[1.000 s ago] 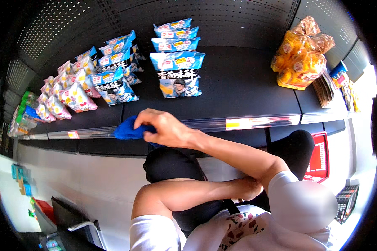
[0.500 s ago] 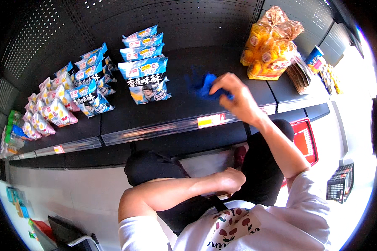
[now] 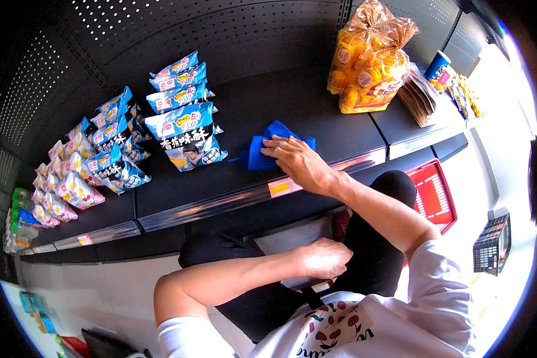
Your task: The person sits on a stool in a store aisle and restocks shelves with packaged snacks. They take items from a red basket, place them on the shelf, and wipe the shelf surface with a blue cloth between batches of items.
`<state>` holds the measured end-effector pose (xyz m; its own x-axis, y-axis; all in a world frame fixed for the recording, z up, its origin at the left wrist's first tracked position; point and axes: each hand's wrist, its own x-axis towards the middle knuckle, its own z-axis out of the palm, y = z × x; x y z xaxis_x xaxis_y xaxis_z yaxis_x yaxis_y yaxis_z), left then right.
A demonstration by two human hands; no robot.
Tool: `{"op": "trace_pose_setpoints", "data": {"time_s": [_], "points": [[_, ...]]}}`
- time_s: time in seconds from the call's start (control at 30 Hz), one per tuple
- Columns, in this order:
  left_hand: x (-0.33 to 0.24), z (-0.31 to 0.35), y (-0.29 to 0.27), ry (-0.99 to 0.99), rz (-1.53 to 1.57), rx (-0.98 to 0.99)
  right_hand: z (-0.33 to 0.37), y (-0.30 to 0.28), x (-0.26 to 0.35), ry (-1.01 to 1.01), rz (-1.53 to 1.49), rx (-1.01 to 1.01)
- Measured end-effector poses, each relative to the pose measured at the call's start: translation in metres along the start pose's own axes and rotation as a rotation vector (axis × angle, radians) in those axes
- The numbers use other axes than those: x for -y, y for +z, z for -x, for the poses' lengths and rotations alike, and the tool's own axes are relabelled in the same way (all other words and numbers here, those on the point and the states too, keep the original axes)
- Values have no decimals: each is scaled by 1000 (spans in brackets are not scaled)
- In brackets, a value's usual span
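Note:
A blue cloth lies crumpled on the black shelf, close to its front edge. My right hand holds it there, fingers stretched over it and pressing it down. Just left of the cloth stands a row of blue, white and black snack bags. My left hand rests low between my thighs, below the shelf. Its fingers are curled in, and whatever they may hold is hidden.
Pink and white snack bags fill the shelf's left. Yellow packs in clear bags, brown flat packs and a blue can stand right. Price labels line the edge. A red basket and black crate sit lower right.
My right hand has brought the cloth from above the shelf down onto it, toward the left and front. Its fingers have gone from pinching to flat. My left hand stays nearly in place.

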<state>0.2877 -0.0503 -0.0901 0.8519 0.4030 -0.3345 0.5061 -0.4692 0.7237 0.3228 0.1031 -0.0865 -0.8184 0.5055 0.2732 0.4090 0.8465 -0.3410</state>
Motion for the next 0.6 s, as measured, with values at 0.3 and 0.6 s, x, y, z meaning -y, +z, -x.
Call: {"op": "trace_pose_setpoints", "data": {"time_s": [0.3,0.6], "points": [[8,-3,-26,-7,-69,-35,-107,28,-81,26,81,-90],[10,-3,-14,131,-96,-116,-170,24,-124,126,68,-145]]}}
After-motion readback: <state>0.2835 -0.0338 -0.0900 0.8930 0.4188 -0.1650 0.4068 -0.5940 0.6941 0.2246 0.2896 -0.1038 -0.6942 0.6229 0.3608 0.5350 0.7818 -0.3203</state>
